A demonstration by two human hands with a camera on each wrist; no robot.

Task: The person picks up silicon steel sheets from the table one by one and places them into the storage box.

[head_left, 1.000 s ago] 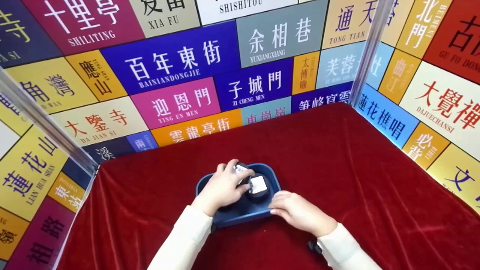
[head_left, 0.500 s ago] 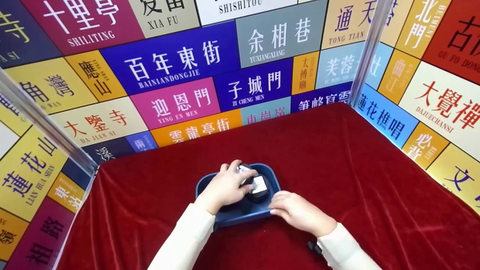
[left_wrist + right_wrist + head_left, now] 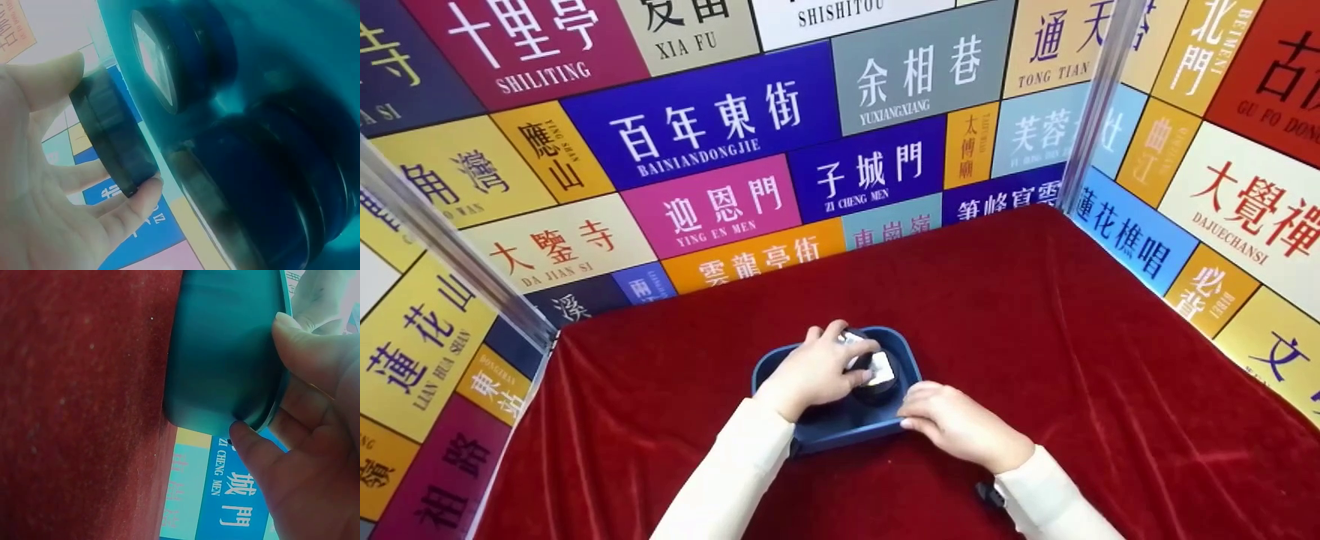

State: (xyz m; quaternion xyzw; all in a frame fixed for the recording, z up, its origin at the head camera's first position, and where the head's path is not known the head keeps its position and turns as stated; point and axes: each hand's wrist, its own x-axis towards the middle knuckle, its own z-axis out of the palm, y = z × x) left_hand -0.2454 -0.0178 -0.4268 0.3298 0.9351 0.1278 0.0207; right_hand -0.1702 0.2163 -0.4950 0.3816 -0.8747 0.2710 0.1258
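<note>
My left hand point(image 3: 814, 375) reaches over the dark blue tray point(image 3: 855, 431). In the left wrist view, its thumb and fingertips grip the edge of a flat round black disc point(image 3: 115, 135), which is held above the tray's contents. Inside stand a short round black piece point(image 3: 185, 56) with a white label on its face and a larger ribbed black stack point(image 3: 275, 185). From above, a white label point(image 3: 883, 369) shows just right of the left thumb. My right hand point(image 3: 960, 424) pinches the tray's near right corner, thumb at the rim and a finger against the outer wall.
Dark red velvet cloth point(image 3: 997, 315) covers the table under the tray. Colourful sign panels point(image 3: 705, 112) wall off the back and sides, with metal posts point(image 3: 1099, 105) at the corners. A small black object point(image 3: 988, 495) shows by the right sleeve.
My left hand has slid slightly to the right with the black disc, covering more of the neighbouring white label. The right hand and the tray have stayed put.
</note>
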